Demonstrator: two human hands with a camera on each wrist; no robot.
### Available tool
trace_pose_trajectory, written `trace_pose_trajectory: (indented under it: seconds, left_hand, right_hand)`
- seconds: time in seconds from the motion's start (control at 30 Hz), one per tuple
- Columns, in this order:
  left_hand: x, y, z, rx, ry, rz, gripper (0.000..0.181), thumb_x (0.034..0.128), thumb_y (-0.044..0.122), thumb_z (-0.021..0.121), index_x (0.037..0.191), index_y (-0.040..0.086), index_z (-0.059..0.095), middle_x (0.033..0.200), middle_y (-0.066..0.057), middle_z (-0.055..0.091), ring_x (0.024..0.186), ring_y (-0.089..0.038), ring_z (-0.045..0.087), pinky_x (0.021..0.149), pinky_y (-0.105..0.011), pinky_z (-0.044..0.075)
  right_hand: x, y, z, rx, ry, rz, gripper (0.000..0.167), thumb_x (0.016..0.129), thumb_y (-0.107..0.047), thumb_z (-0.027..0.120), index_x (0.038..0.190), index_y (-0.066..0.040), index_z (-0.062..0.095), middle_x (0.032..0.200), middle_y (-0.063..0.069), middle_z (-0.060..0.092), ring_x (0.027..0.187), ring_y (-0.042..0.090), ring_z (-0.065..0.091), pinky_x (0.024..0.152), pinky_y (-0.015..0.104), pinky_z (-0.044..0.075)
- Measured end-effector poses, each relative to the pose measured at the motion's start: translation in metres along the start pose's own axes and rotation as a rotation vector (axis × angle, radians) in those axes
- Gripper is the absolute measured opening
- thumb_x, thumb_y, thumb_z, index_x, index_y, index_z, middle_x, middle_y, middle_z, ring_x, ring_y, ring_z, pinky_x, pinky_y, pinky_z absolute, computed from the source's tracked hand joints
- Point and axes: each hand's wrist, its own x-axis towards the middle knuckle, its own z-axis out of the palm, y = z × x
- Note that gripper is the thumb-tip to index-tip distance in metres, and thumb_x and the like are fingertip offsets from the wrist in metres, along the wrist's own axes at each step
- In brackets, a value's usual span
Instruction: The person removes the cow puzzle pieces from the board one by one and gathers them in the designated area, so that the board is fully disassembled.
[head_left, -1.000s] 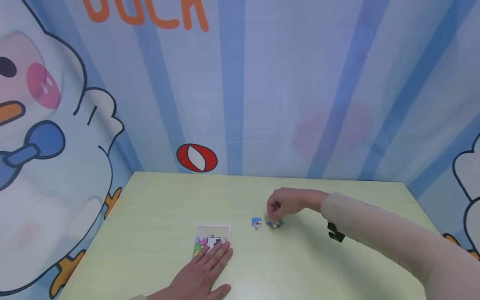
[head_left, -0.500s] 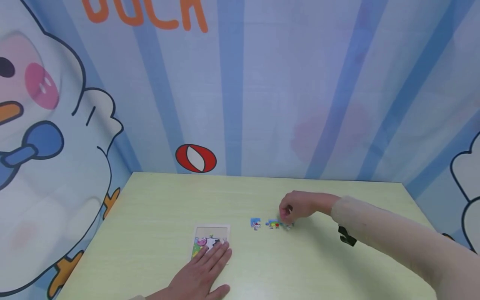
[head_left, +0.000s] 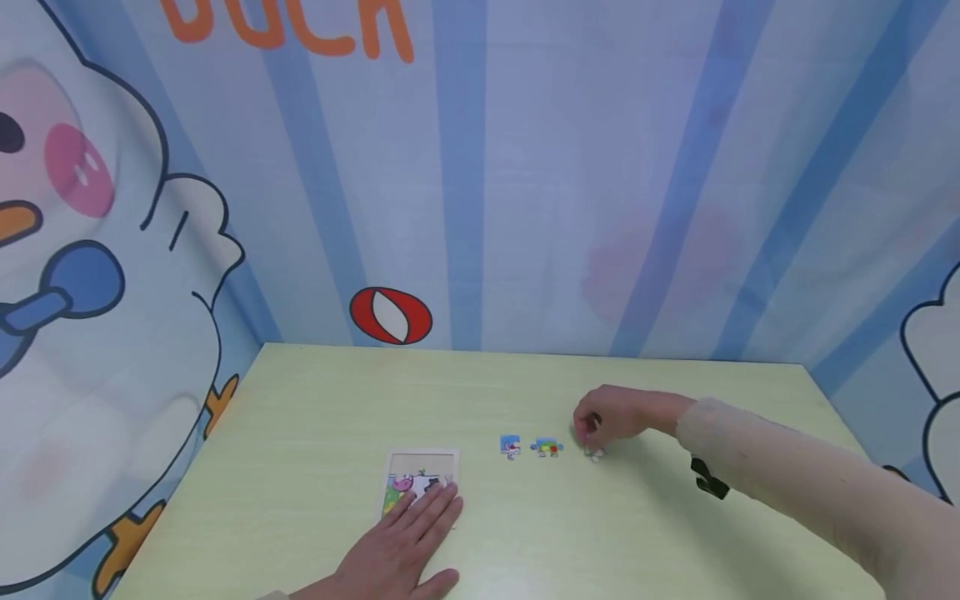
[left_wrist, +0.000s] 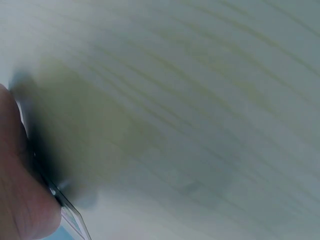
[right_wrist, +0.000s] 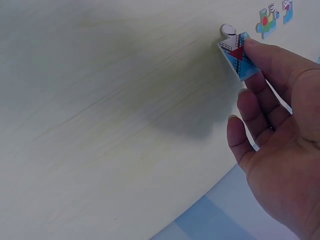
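Observation:
My left hand (head_left: 405,537) lies flat with straight fingers over the lower part of a framed jigsaw puzzle (head_left: 423,462). A pink figure and a black-and-white one show above the fingers; the frame's upper strip is plain beige. Between thumb and fingers, my right hand (head_left: 611,414) pinches a jigsaw piece (right_wrist: 239,57) printed with a windmill on blue. In the right wrist view this piece is tilted, close above the table. Left of that hand lie a green-and-red jigsaw piece (head_left: 547,447) and a blue-and-white jigsaw piece (head_left: 510,446), side by side and apart.
The pale wooden table (head_left: 337,400) ends at the back against a blue striped cloth (head_left: 540,208) with cartoon prints. A black strap (head_left: 708,479) hangs under the right sleeve (head_left: 787,467). The left wrist view is blurred, mostly table surface.
My right hand has moved rightward from beside the blue-and-white piece. The green-and-red piece now lies spread out where a cluster of pieces was. My left hand stays in place.

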Motion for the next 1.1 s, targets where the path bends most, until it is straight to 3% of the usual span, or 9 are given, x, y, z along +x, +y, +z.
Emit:
trace_pose_trajectory:
  seconds: [0.33, 0.57, 0.63, 0.97, 1.1]
  left_hand:
    - [0.000, -0.001, 0.001, -0.001, 0.020, 0.006, 0.070, 0.1097, 0.058, 0.047, 0.161, 0.009, 0.049, 0.167, -0.006, 0.047, 0.153, -0.020, 0.044, 0.123, -0.034, 0.024]
    - [0.000, -0.001, 0.002, 0.012, 0.038, 0.019, 0.071, 0.1099, 0.058, 0.046, 0.160, 0.008, 0.049, 0.166, -0.007, 0.048, 0.152, -0.021, 0.046, 0.130, -0.026, -0.004]
    - [-0.001, -0.001, 0.003, 0.022, 0.046, 0.023, 0.071, 0.1098, 0.058, 0.046, 0.160, 0.008, 0.050, 0.166, -0.007, 0.049, 0.152, -0.022, 0.046, 0.130, -0.026, -0.007]
    - [0.000, 0.000, 0.001, -0.005, 0.029, 0.010, 0.070, 0.1101, 0.058, 0.046, 0.161, 0.009, 0.048, 0.166, -0.007, 0.047, 0.153, -0.021, 0.045, 0.130, -0.025, -0.006]
    - [0.000, 0.000, -0.002, -0.013, 0.012, 0.000, 0.070, 0.1102, 0.057, 0.046, 0.161, 0.009, 0.048, 0.167, -0.006, 0.047, 0.153, -0.021, 0.044, 0.130, -0.030, 0.013]
  right_hand:
    - [-0.003, 0.005, 0.003, 0.042, 0.089, -0.019, 0.016, 0.091, -0.007, 0.084, 0.096, -0.014, 0.071, 0.087, -0.008, 0.064, 0.078, 0.009, 0.055, 0.072, 0.026, 0.050]
    - [-0.002, 0.009, 0.011, 0.053, 0.144, -0.075, 0.015, 0.091, -0.005, 0.083, 0.097, -0.013, 0.071, 0.089, -0.006, 0.065, 0.080, 0.009, 0.055, 0.073, 0.026, 0.050]
    - [-0.001, 0.011, 0.013, 0.048, 0.163, -0.085, 0.015, 0.092, -0.006, 0.083, 0.097, -0.013, 0.071, 0.089, -0.006, 0.065, 0.080, 0.008, 0.054, 0.073, 0.026, 0.050]
    - [-0.004, 0.015, 0.019, 0.053, 0.205, -0.056, 0.020, 0.090, -0.016, 0.088, 0.099, -0.014, 0.071, 0.095, -0.006, 0.064, 0.087, 0.010, 0.055, 0.081, 0.028, 0.051]
    - [-0.006, 0.017, 0.021, 0.039, 0.206, -0.046, 0.023, 0.087, -0.018, 0.090, 0.099, -0.015, 0.071, 0.095, -0.005, 0.062, 0.087, 0.011, 0.052, 0.081, 0.029, 0.049]
